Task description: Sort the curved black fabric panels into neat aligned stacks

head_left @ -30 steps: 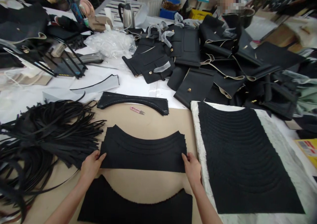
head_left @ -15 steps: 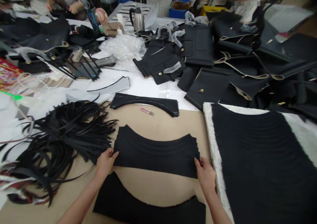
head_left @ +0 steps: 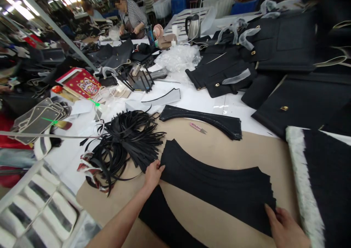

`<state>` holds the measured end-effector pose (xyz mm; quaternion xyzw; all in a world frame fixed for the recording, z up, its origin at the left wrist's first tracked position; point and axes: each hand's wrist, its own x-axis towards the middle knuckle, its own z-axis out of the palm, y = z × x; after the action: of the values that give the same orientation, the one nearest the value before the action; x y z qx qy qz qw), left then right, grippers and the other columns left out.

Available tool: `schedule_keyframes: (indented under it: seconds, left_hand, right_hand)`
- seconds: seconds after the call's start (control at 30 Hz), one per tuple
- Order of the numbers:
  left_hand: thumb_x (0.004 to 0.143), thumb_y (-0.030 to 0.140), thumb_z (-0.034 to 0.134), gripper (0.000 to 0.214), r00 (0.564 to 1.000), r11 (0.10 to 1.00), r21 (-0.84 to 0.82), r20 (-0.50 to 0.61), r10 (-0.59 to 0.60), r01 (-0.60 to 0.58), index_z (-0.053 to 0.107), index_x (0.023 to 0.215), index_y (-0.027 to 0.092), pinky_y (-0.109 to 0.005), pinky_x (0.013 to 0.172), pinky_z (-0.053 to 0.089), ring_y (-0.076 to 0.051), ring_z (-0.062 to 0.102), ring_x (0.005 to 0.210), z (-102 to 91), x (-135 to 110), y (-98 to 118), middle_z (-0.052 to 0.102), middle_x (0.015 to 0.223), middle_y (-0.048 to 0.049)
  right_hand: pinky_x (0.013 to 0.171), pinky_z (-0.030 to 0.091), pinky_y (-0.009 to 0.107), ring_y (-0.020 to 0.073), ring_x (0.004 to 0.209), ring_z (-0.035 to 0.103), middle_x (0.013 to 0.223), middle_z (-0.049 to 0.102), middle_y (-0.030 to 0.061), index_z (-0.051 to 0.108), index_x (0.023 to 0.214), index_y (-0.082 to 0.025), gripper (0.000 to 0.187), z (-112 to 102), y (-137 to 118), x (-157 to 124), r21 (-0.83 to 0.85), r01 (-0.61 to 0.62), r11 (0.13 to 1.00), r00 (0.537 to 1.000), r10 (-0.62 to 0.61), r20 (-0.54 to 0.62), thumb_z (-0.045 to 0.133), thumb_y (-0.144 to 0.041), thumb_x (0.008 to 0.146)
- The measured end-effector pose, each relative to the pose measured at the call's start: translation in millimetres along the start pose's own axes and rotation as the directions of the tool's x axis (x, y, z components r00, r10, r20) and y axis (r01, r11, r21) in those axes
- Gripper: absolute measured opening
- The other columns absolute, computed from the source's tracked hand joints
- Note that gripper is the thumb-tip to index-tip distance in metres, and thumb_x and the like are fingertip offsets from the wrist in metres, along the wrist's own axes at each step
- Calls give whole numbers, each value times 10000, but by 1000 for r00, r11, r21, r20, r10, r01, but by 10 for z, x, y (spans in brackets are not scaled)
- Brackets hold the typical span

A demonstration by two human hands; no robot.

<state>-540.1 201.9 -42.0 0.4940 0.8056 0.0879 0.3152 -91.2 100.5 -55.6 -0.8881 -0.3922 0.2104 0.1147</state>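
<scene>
Flat on the brown work surface (head_left: 131, 211) lies a stack of black curved fabric pieces (head_left: 214, 182), their edges slightly fanned. My left hand (head_left: 154, 173) pinches the stack's left end between thumb and fingers. At its right end my right hand (head_left: 285, 222) grips the lower corner, thumb on top. Nearer to me is another black curved piece (head_left: 167, 218), partly hidden by my left forearm. Beyond the stack are pink-handled thread snips (head_left: 197, 128) and a narrower stack of black curved strips (head_left: 203, 117).
Left of my hand sits a heap of thin black straps (head_left: 131, 131). A white fuzzy-edged stack with black fabric (head_left: 304, 175) stands at right. Black bag parts (head_left: 285, 47) cover the back right. A router (head_left: 139, 81), a metal kettle (head_left: 193, 27) and a seated person (head_left: 131, 18) are farther back.
The view has swung to the left, so the fabric stack appears farther right and slanted. Both hands remain at the ends of the stack.
</scene>
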Motion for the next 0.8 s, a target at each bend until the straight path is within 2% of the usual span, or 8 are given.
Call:
schedule_keyframes:
  seconds: [0.1, 0.2, 0.27, 0.4, 0.5, 0.6, 0.7, 0.8]
  left_hand:
    - [792, 262, 609, 294, 1000, 1000, 20, -3, -12, 12, 371, 625, 213, -233, 587, 260, -108, 416, 577, 3, -6, 30, 401, 575, 66]
    - [802, 272, 608, 274, 1000, 999, 35, -14, -17, 17, 387, 648, 217, -234, 589, 263, -113, 442, 583, -5, -27, 59, 435, 593, 62]
    - [805, 277, 606, 234, 999, 999, 42, -31, -22, 23, 410, 689, 225, -235, 594, 275, -123, 483, 605, -19, -47, 81, 470, 618, 57]
    - [829, 328, 588, 162, 998, 997, 65, -50, -30, 33, 455, 837, 237, -248, 606, 326, -158, 565, 649, -51, -99, 134, 541, 678, 40]
    - [868, 391, 527, 208, 991, 989, 145, -126, 33, -15, 475, 965, 215, -284, 687, 411, -205, 617, 803, -68, -131, 163, 610, 855, -33]
    - [871, 402, 503, 287, 963, 966, 234, -214, 161, -109, 508, 1048, 176, -335, 857, 445, -258, 582, 1017, -66, -45, 183, 600, 1042, -109]
    - [847, 434, 525, 393, 975, 952, 291, -167, 149, -96, 523, 1118, 150, -377, 874, 454, -306, 578, 1028, -17, 170, 259, 623, 1060, -126]
    - [825, 477, 541, 460, 993, 941, 336, -94, 71, -35, 543, 1128, 131, -394, 848, 467, -336, 594, 1015, 28, 319, 402, 636, 1084, -161]
  right_hand:
    - [770, 482, 499, 428, 915, 646, 952, 675, 192, 521, 931, -207, 504, -57, -100, -33, -47, -63, 997, 993, 68, 100, 366, -653, 755]
    - [788, 472, 503, 436, 942, 633, 971, 664, 199, 504, 950, -203, 534, -61, -127, -45, -33, -77, 997, 992, 80, 99, 345, -670, 748]
    - [775, 469, 503, 422, 915, 636, 954, 663, 190, 495, 969, -210, 537, -41, -117, -45, -5, -82, 997, 993, 82, 85, 348, -678, 750]
    - [709, 468, 492, 365, 734, 632, 932, 670, 128, 461, 1100, -242, 569, -6, -109, -50, -26, -133, 991, 990, 134, 42, 387, -695, 762]
    - [772, 470, 477, 362, 836, 618, 967, 638, 153, 463, 1134, -189, 603, -26, -149, -93, -50, -26, 998, 997, 22, -75, 373, -676, 791]
    - [864, 454, 462, 358, 981, 572, 997, 590, 201, 508, 1073, -122, 555, -80, -225, -118, -84, 124, 989, 974, -137, -178, 322, -590, 842]
    - [911, 433, 458, 341, 1033, 540, 1050, 573, 184, 518, 1112, -138, 460, -147, -318, -26, -125, 160, 979, 963, -183, -200, 358, -495, 871]
    - [952, 419, 448, 331, 1102, 511, 1124, 557, 173, 494, 1207, -141, 431, -241, -422, 155, -139, 182, 973, 964, -204, -168, 425, -399, 868]
